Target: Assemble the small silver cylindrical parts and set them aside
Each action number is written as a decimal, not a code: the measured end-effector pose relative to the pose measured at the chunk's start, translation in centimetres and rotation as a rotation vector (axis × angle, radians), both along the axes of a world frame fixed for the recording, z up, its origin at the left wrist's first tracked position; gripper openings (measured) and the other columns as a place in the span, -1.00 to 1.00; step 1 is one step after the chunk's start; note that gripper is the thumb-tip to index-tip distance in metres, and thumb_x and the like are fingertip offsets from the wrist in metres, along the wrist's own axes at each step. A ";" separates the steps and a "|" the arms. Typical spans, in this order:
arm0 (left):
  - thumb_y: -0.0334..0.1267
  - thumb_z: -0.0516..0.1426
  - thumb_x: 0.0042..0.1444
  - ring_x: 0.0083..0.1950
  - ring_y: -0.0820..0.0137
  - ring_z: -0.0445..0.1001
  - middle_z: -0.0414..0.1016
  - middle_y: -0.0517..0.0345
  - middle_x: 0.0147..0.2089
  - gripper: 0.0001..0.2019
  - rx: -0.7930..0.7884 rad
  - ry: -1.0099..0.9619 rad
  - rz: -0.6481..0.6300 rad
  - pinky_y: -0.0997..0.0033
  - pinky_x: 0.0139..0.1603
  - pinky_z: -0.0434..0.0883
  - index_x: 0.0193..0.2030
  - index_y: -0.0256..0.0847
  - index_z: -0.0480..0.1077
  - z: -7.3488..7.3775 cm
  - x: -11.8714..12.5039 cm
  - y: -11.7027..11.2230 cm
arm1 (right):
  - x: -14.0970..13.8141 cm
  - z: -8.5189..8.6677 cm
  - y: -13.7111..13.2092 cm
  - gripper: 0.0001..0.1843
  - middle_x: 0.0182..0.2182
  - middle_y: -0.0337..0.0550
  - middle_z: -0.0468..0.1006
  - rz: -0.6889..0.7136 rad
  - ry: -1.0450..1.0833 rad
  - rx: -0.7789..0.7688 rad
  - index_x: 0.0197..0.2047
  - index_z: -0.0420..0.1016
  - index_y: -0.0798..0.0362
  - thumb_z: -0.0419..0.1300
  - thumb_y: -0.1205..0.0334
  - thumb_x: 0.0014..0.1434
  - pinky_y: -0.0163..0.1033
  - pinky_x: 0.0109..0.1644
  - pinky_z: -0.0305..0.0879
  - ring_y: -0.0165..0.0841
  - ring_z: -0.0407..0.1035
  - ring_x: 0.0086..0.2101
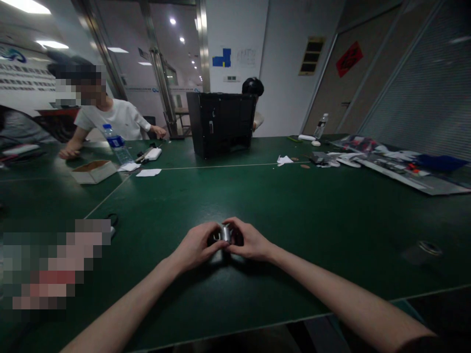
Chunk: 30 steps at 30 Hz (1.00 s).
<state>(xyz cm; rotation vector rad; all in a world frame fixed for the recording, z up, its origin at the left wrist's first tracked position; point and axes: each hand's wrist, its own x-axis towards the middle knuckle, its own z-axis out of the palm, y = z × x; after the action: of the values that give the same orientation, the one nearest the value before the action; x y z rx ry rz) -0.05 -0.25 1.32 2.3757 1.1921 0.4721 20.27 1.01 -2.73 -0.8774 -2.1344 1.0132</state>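
My left hand (196, 246) and my right hand (250, 240) meet above the green work table (279, 206), near its front edge. Between the fingertips of both hands sits a small shiny metal object (225, 233), possibly a cylinder or a clip. A dark part (237, 239) shows behind it, and the fingers hide much of both, so I cannot tell what they are. Both hands seem to pinch the metal piece from either side.
A seated person (106, 115) leans on the table's far left beside a water bottle (117, 144) and a cardboard box (93, 171). A black case (221, 125) stands at the far middle. Papers and scraps (401, 166) lie at the right. A pixelated patch (55, 264) covers the near left.
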 end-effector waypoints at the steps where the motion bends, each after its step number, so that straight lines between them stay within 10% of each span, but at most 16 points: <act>1: -0.10 0.08 0.18 -0.23 0.34 0.38 0.43 0.08 -0.21 -0.74 -0.004 -0.001 0.000 0.38 -0.20 0.32 -0.11 -0.24 0.35 0.0 0.0 -0.1 | 0.0 0.0 -0.1 -0.40 -0.28 -0.16 0.46 -0.004 0.003 0.007 0.09 0.13 0.07 0.28 0.23 0.02 -0.33 -0.35 0.29 -0.43 0.36 -0.40; 30: -0.21 0.15 0.13 -0.20 0.35 0.43 0.47 0.10 -0.13 -0.62 0.017 -0.011 -0.080 0.39 -0.16 0.34 0.08 -0.19 0.24 -0.3 -0.4 0.3 | 0.1 -0.2 -0.7 -0.38 -0.18 -0.14 0.39 -0.049 -0.077 0.191 0.14 0.12 0.03 0.21 0.40 0.02 -0.29 -0.26 0.27 -0.45 0.27 -0.38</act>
<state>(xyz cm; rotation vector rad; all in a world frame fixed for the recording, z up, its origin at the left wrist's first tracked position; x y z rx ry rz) -0.49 0.00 1.01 2.4219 1.0876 0.4695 20.33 0.33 -2.90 -0.8823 -2.2199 0.7474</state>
